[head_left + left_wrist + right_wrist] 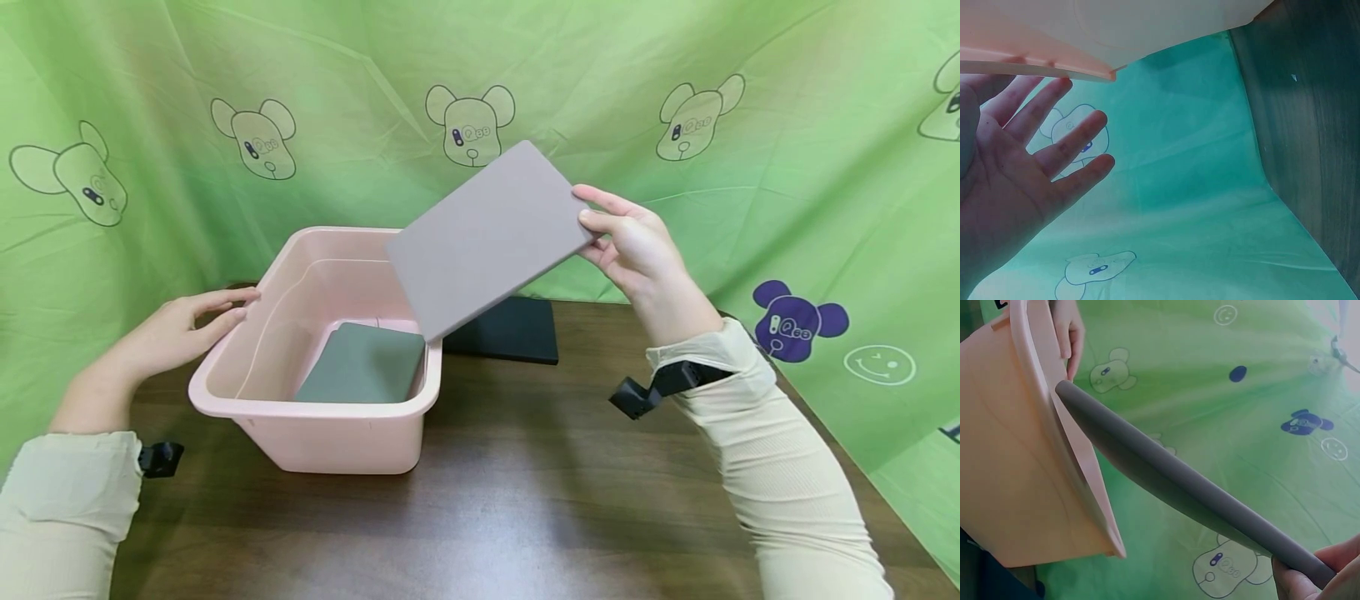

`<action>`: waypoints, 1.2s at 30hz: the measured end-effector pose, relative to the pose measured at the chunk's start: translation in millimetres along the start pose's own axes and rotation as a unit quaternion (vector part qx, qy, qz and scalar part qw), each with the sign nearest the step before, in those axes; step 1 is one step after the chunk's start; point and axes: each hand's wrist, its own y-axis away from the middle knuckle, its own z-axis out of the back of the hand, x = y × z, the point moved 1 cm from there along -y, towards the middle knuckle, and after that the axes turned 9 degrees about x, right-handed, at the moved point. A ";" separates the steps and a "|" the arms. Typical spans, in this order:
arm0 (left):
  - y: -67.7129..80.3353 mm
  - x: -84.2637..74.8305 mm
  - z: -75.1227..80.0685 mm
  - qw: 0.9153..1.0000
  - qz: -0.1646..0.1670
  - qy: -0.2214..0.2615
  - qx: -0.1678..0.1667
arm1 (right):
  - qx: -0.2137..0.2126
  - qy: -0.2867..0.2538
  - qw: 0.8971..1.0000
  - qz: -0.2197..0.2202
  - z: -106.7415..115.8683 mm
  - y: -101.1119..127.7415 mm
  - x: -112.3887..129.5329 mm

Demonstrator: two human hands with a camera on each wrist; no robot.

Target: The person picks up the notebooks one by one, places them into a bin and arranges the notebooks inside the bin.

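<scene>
- A tub [315,433] sits on the table [525,500], a pad [363,367] lying inside it.
- A board [487,237] hangs tilted over the tub's right rim.
- Another pad [510,329] lies behind, right of the tub.

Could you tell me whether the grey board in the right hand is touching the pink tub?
Cannot tell. In the head view the grey board overlaps the pink tub rim; the right wrist view shows no clear gap or contact.

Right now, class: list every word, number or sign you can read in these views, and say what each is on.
No readable words or numbers.
Green backdrop cloth: bear-head outlines whose small marks are too blurred to read.
Same cloth: a smiley face sign, no text.
Grey board, pink tub, green pad, black pad: blank.
</scene>
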 end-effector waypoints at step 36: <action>-0.2 0.9 1.5 1.000 0.007 -0.002 0.007 | -0.004 0.078 0.996 -0.043 -33.4 -22.1 -16.1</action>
